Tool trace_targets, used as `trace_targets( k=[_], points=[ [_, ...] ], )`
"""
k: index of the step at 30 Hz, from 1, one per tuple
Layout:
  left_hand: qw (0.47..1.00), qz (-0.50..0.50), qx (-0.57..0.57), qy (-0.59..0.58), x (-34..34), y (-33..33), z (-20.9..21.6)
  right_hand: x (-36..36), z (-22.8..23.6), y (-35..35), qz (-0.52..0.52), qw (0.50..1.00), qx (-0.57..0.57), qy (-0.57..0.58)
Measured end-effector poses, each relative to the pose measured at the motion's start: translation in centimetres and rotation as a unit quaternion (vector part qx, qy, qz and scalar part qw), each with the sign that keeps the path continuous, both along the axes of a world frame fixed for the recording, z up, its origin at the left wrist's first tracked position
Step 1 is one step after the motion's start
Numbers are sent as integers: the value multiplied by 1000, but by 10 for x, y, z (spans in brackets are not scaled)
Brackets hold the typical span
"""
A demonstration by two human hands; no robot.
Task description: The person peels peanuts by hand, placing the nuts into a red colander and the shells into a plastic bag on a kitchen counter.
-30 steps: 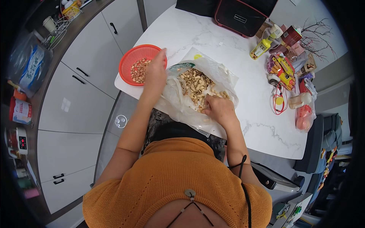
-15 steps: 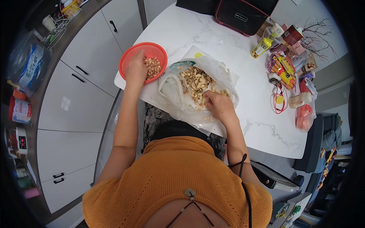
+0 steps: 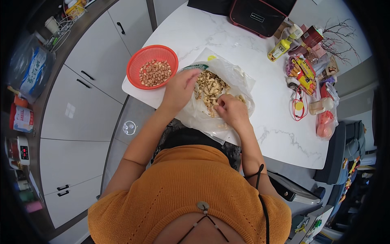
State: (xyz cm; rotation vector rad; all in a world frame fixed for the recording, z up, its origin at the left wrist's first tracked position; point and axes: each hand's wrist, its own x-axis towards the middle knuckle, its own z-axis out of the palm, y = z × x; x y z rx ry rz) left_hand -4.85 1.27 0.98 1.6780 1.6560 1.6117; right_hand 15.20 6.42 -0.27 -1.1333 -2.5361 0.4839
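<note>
A white plastic bag [image 3: 189, 116] lies spread open at the table's near edge. Inside it is a heap of peanut shells [image 3: 212, 86], with some pale whole pods among them. My left hand [image 3: 178, 91] hovers over the bag's left side, fingers stretched toward the heap and nothing visible in them. At the heap's right side, my right hand [image 3: 235, 111] has its fingers curled together low over the shells; whatever they pinch is hidden. To the left stands a red plastic basket [image 3: 135, 57], its bottom covered with shelled peanuts [image 3: 156, 73].
The white marble-patterned table [image 3: 280, 118] has a black case with red trim [image 3: 260, 18] at the back. A yellow bottle [image 3: 279, 51], snack packs [image 3: 301, 71] and a red cord [image 3: 298, 110] crowd the right side. Cabinets [image 3: 77, 105] line the left.
My left hand has left the red basket and moved right, over the bag; the peanuts in the basket now show fully. My right hand has stayed by the shells, shifting only slightly.
</note>
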Motion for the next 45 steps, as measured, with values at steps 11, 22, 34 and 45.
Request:
trace_targets(
  k=[11, 22, 34, 45],
  points=[
    [964, -167, -143, -147, 25, -2, -16, -2, -7, 9, 1, 886, -359, 295],
    [959, -187, -116, -177, 32, -5, -8, -8, -2, 4, 32, 833, -439, 334],
    [966, -141, -115, -182, 31, -1, -22, -7, -14, 4, 26, 843, -343, 413],
    [962, -151, -120, -195, 29, 1, -26, -15, -19, -4, 1, 859, -288, 424]
  ],
)
